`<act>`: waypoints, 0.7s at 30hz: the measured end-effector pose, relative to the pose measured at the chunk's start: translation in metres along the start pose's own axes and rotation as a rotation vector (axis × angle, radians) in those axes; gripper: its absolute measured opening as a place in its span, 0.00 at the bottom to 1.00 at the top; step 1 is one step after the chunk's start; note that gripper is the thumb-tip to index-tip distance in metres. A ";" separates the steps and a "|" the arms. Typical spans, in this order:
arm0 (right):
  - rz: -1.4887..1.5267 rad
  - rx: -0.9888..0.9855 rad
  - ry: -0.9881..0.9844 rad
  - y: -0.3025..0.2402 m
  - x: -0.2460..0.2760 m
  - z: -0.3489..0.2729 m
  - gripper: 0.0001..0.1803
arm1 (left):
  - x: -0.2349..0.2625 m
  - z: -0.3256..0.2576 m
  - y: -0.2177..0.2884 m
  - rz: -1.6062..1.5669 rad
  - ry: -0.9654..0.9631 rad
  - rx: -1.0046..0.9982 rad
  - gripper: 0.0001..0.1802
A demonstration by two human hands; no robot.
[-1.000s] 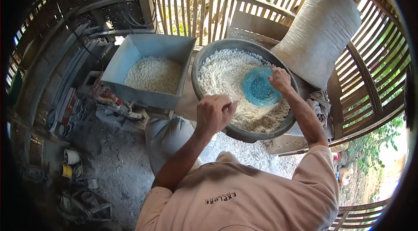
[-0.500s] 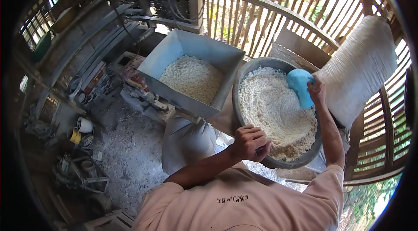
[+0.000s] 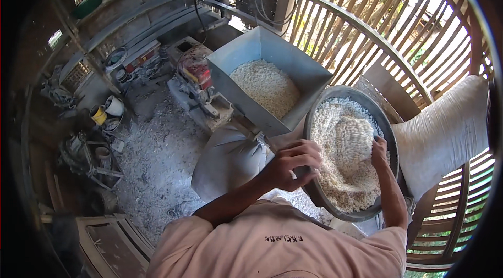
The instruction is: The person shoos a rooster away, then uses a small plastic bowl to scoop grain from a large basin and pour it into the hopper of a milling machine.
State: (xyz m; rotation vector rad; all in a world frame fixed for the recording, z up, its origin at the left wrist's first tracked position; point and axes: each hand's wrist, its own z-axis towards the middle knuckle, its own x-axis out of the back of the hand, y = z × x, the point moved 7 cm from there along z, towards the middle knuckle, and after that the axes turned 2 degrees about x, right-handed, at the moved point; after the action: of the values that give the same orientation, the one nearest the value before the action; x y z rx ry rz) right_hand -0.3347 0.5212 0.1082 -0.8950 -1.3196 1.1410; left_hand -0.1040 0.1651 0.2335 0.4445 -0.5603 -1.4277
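A wide dark basin (image 3: 394,173) in front of me holds white, crumbly grain. My right hand (image 3: 380,152) is inside it, closed on the handle end of a light blue scoop (image 3: 376,130). Grain heaped in the scoop hides nearly all of its blue. My left hand (image 3: 296,165) hovers at the basin's left rim, fingers bent and thumb apart, with nothing seen in it. To the basin's left stands a square metal hopper (image 3: 236,47), partly filled with similar white grain.
A machine with red parts (image 3: 198,73) adjoins the hopper. Below it sits a full pale sack (image 3: 228,160); another big sack (image 3: 445,131) leans at the right by the slatted wall (image 3: 367,32). Buckets (image 3: 113,105) and a wooden frame (image 3: 102,165) stand on the dusty floor.
The blue scoop, empty and in plain sight before, now lies in the grain with a heap on it. My right hand moved lower with it. The whole view has turned left.
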 end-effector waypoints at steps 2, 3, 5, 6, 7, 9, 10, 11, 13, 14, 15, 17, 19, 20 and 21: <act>0.143 -0.163 0.014 -0.011 0.012 -0.016 0.10 | 0.036 -0.020 0.013 0.123 0.201 -0.023 0.05; 0.231 -0.158 -0.030 -0.014 0.016 -0.021 0.11 | 0.052 -0.030 0.013 0.196 0.235 0.039 0.04; 0.297 -0.177 -0.023 -0.020 0.024 -0.030 0.12 | 0.090 -0.058 -0.003 0.326 0.340 0.208 0.03; 0.362 -0.197 -0.014 -0.021 0.028 -0.034 0.12 | 0.109 -0.073 -0.020 0.381 0.412 0.320 0.04; 0.395 -0.208 0.000 -0.019 0.034 -0.036 0.14 | 0.128 -0.081 -0.037 0.510 0.509 0.434 0.06; 0.413 -0.208 -0.030 -0.044 0.027 -0.037 0.15 | 0.159 -0.088 -0.063 0.656 0.617 0.553 0.09; 0.437 -0.204 -0.049 -0.055 0.021 -0.035 0.15 | 0.168 -0.087 -0.074 0.719 0.582 0.564 0.10; 0.376 -0.154 -0.057 -0.061 0.028 -0.028 0.18 | 0.173 -0.083 -0.083 0.772 0.542 0.568 0.11; 0.377 -0.113 -0.108 -0.090 0.016 -0.017 0.19 | 0.172 -0.072 -0.089 0.869 0.409 0.579 0.10; 0.376 -0.074 -0.156 -0.112 0.007 -0.011 0.20 | 0.167 -0.066 -0.095 0.960 0.271 0.591 0.09; 0.415 -0.034 -0.232 -0.142 -0.016 -0.010 0.21 | 0.167 -0.066 -0.096 0.965 0.271 0.583 0.09; 0.382 0.041 -0.307 -0.183 -0.048 0.004 0.22 | 0.162 -0.070 -0.107 0.974 0.208 0.621 0.10; 0.341 0.081 -0.340 -0.203 -0.068 0.030 0.22 | 0.163 -0.071 -0.111 1.021 0.194 0.589 0.11; 0.349 0.091 -0.344 -0.216 -0.070 0.037 0.21 | 0.155 -0.066 -0.115 1.035 0.177 0.556 0.11; 0.332 0.049 -0.279 -0.222 -0.080 0.047 0.21 | 0.149 -0.063 -0.114 1.025 0.168 0.541 0.11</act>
State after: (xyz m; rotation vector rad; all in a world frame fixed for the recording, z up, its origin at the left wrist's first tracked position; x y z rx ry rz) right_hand -0.3482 0.3846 0.3055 -0.9672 -1.3911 1.5961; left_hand -0.1487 0.0023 0.1291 0.5741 -0.8689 -0.2435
